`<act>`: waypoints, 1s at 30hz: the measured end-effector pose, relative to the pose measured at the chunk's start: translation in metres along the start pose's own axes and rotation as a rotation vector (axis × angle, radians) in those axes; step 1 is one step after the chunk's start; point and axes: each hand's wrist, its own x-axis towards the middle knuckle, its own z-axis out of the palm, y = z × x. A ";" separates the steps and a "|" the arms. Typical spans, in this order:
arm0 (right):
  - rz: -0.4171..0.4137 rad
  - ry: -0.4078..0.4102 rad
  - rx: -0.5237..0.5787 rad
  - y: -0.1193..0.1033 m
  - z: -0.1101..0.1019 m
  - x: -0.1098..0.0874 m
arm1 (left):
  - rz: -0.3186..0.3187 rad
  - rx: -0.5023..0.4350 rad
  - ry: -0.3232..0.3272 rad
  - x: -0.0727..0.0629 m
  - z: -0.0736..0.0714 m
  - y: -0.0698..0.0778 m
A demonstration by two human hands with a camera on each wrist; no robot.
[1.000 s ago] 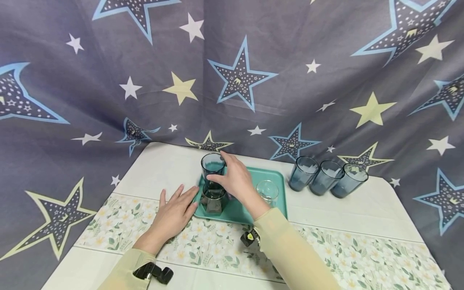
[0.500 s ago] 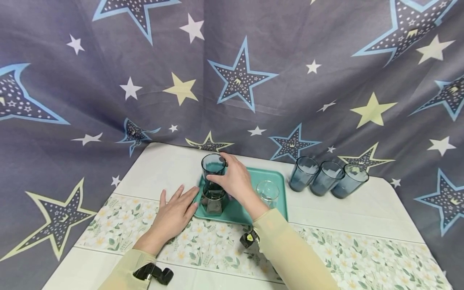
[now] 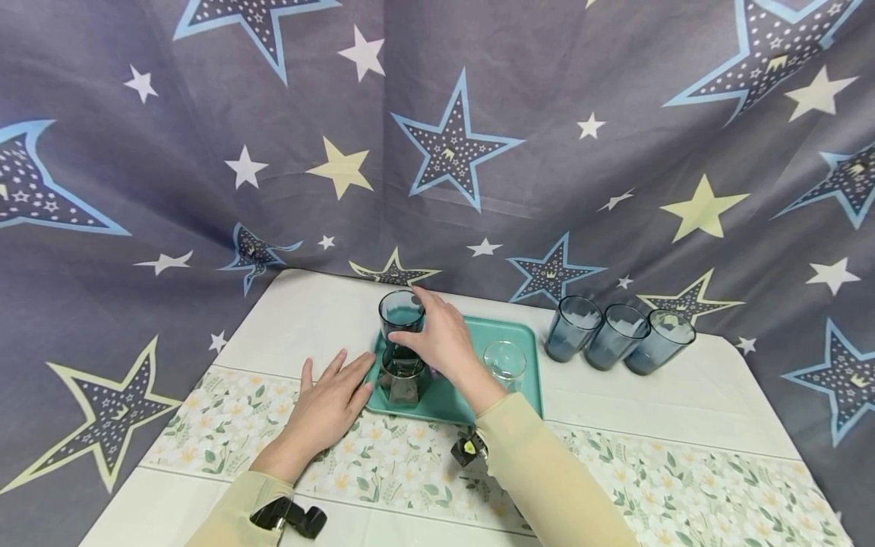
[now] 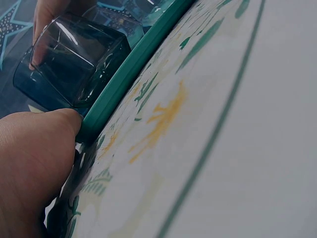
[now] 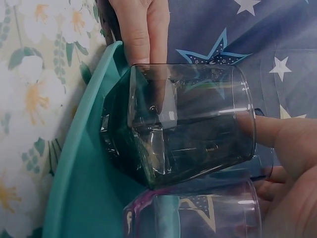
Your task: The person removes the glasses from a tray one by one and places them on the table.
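Observation:
In the head view a teal tray (image 3: 451, 404) lies on the table. My right hand (image 3: 443, 338) grips a blue glass tumbler (image 3: 399, 310) by its sides, upright at the tray's back left. Right in front of it stands a smoky grey glass (image 3: 403, 387), large in the right wrist view. A purple-tinted glass (image 5: 203, 213) is beside that one, mostly hidden by my right hand from above. Toward the tray's right side stands a clear glass (image 3: 504, 365). My left hand (image 3: 330, 406) lies flat with spread fingers, its fingertips at the tray's left edge.
To the right of the tray, three blue tumblers (image 3: 617, 338) stand in a row on the white table. A floral strip (image 3: 403, 463) runs across the cloth in front. A star-patterned curtain (image 3: 437, 228) hangs behind the table's back edge.

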 end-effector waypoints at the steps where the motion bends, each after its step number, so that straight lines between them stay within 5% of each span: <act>1: 0.001 0.003 0.005 0.000 0.000 0.000 | 0.000 0.000 0.000 0.000 0.000 0.000; 16: 0.014 0.085 0.058 0.003 0.003 -0.001 | -0.005 0.000 -0.005 0.001 0.000 0.001; 30: -0.039 0.233 0.192 -0.015 -0.028 -0.016 | -0.013 -0.004 -0.010 0.000 -0.002 0.002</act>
